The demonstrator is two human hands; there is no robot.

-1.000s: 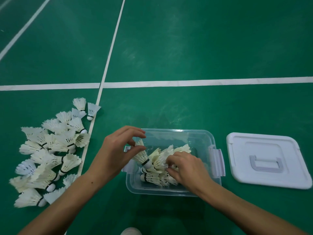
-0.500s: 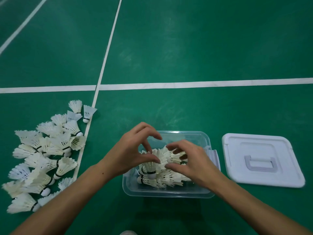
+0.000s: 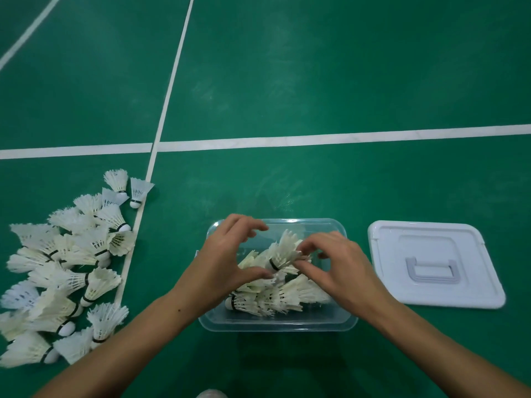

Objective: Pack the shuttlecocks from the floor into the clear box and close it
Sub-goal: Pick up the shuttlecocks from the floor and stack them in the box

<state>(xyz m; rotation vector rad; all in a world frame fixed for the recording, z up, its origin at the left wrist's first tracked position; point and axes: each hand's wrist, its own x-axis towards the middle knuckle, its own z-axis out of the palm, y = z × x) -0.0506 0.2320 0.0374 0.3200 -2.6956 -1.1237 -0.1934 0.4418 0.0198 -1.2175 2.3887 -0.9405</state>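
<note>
**Feathers at risk while the box fills**

Green court flooring (image 3: 287, 81) with white lines carries everything. Nearest to the person, both forearms reach forward over the clear box (image 3: 275, 326), which sits directly under the hands.

Left hand (image 3: 221, 262) is curved, thumb and fingers apart, and the thumb tip touches the cork end of a shuttlecock (image 3: 283, 252) that stands up tilted above the others. Right hand (image 3: 342, 268) has its fingertips (image 3: 301, 249) pinching the feather skirt of the same shuttlecock. Under them, several shuttlecocks lie on their sides in the box, pointing different ways.

I judge the first danger is to the feathers: if the right hand presses the skirt down into the loose heap, the thin tips can bend or break. Because the ones in the box lie without order, they take more room, and later the box may not hold all.

To the left of the left hand, well apart from the box, a big pile of shuttlecocks (image 3: 63, 268) waits on the floor, so most of the work is not yet done. To the right of the right hand, near the box but not touching it, the white lid (image 3: 431, 262) lies flat with its handle up. If feathers stand higher than the rim, I think the lid will crush them or will not close.
</note>
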